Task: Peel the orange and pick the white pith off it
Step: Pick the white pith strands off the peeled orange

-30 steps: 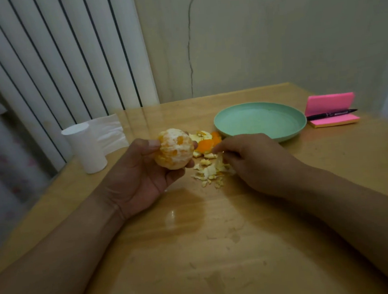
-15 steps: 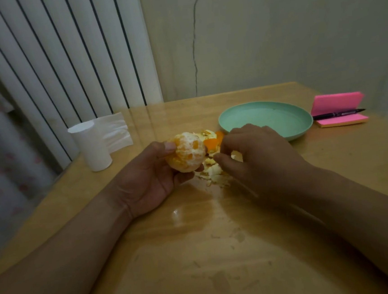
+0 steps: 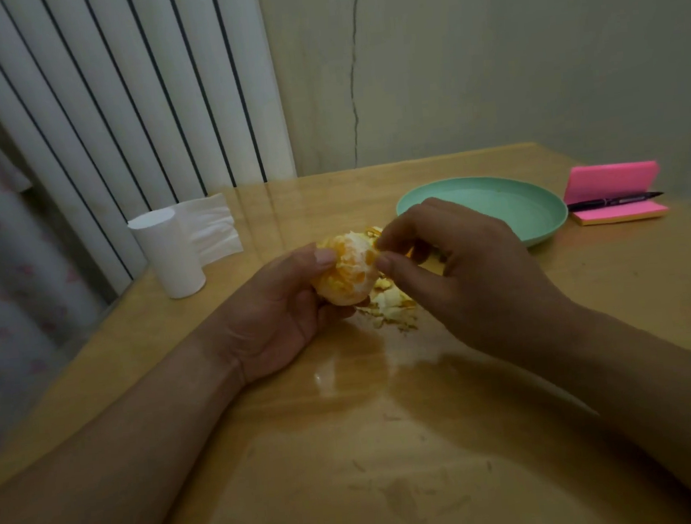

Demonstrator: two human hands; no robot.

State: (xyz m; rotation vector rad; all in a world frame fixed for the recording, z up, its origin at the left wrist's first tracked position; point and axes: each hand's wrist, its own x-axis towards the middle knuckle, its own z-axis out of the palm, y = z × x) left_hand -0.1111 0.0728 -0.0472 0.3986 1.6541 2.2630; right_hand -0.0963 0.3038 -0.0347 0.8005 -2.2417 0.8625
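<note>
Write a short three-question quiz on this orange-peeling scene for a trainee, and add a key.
1. True or false: the peel scraps lie on the green plate.
2. Which hand grips the orange? A) left B) right C) neither
3. Fill in: the black pen lies on the pink ____.

Key:
1. False: they lie on the table, near the plate.
2. A: the left hand grips it, while the right hand pinches at its surface.
3. sticky notes.
</note>
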